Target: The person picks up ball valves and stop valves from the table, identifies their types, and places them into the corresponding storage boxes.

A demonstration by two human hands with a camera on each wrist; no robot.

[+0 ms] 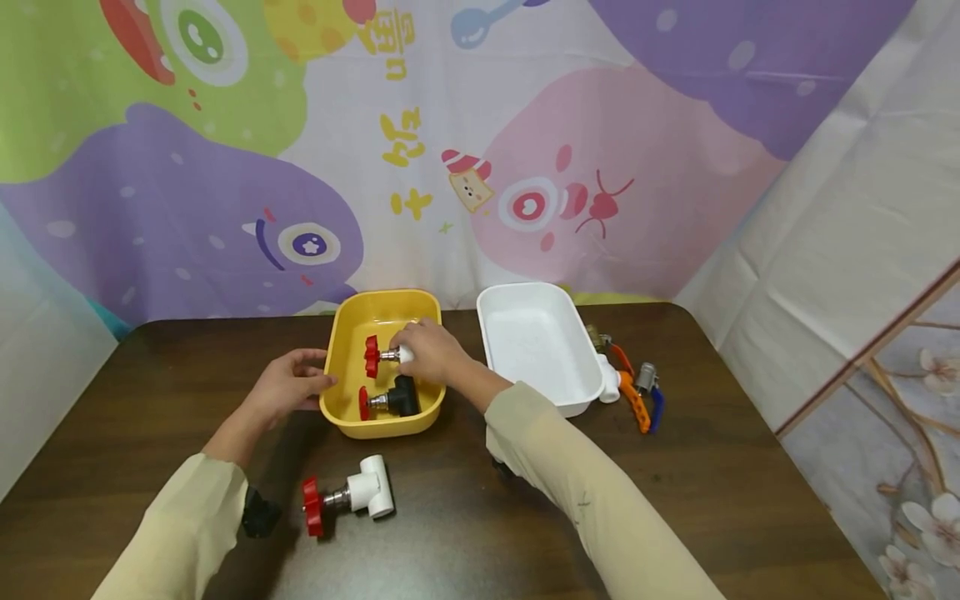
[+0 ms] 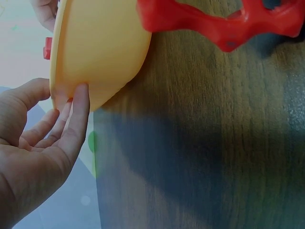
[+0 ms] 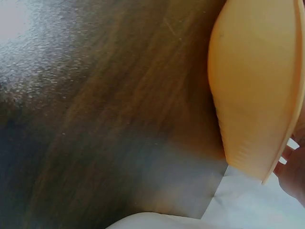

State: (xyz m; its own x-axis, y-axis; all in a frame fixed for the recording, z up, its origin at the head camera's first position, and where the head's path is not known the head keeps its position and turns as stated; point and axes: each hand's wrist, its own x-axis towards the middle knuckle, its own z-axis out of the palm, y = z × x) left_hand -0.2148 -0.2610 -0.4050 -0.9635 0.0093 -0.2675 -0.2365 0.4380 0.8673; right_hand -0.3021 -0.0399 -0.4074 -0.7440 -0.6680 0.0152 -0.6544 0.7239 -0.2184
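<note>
Our right hand (image 1: 431,350) grips a white-bodied valve (image 1: 406,354) within the yellow tray (image 1: 382,429), its red wheel (image 1: 372,357) pointing left like the black valve (image 1: 405,397) beside it, seemingly so both fit. Our left hand (image 1: 285,387) lightly pinches the rim, likely for steadiness; another white valve (image 1: 369,490) lies nearer us on the table (image 1: 465,542).

The yellow tray (image 1: 381,429) sits open side up, round-cornered. Within its outline, the white valve (image 1: 388,355) (body mostly hidden) is turned sideways, red handwheel (image 1: 371,357) toward the tray's left wall.
</note>
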